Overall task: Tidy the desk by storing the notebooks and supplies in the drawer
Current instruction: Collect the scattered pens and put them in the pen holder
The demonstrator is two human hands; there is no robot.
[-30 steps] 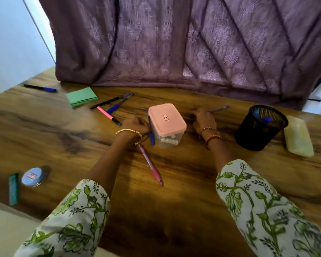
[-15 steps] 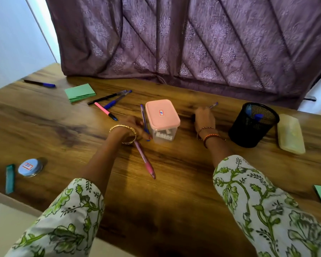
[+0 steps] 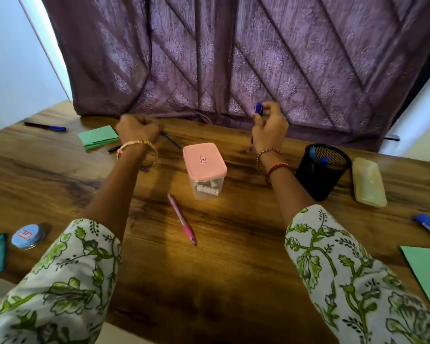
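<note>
A wooden surface (image 3: 233, 269) with dark streaked grain fills the lower two thirds of the frame, brighter and more golden toward its middle. Behind it, across the top of the frame, hangs a purple curtain (image 3: 233, 58) with a woven diamond pattern, gathered in diagonal folds, its hem touching the surface's far edge. A pale wall (image 3: 15, 58) shows at the upper left, and a lighter strip at the right edge.

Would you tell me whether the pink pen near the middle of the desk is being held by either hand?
No, the pink pen lies alone on the wooden desk, clear of both hands.
</note>
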